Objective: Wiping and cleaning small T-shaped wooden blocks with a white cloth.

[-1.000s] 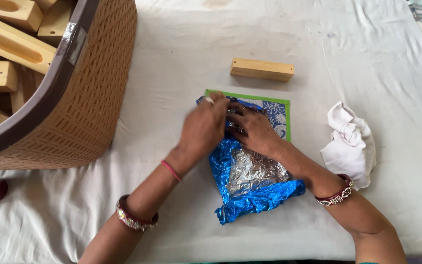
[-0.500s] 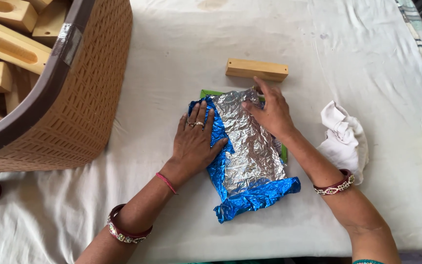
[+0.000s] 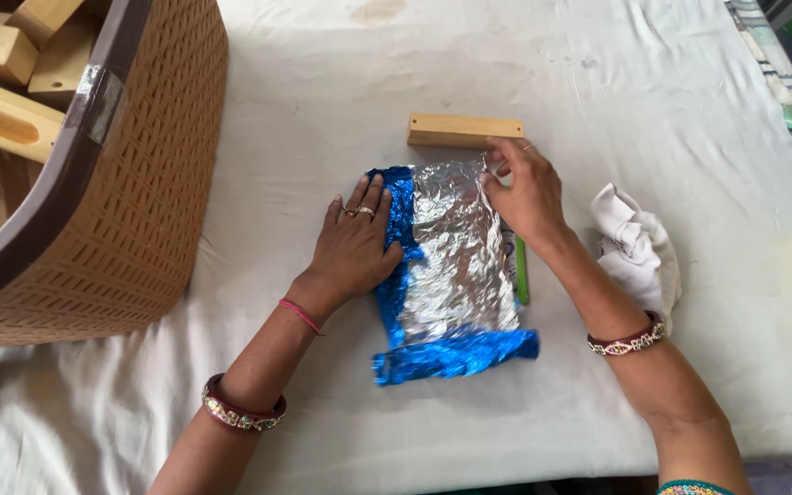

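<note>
Left hand [image 3: 355, 243] is pressing flat, fingers spread; right hand [image 3: 524, 188] is pinching the crinkly, light, tear-prone foil wrap [image 3: 456, 266] at its top corner.

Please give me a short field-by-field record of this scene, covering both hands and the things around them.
left hand: flat, palm down on the left edge of the foil sheet
right hand: fingers at the sheet's top right corner
foil sheet: silver face up, blue edges folded in, a green edge showing beneath
wooden block: just beyond the sheet
white cloth: crumpled, right of the sheet
basket: woven, at left, holding wooden blocks
</note>
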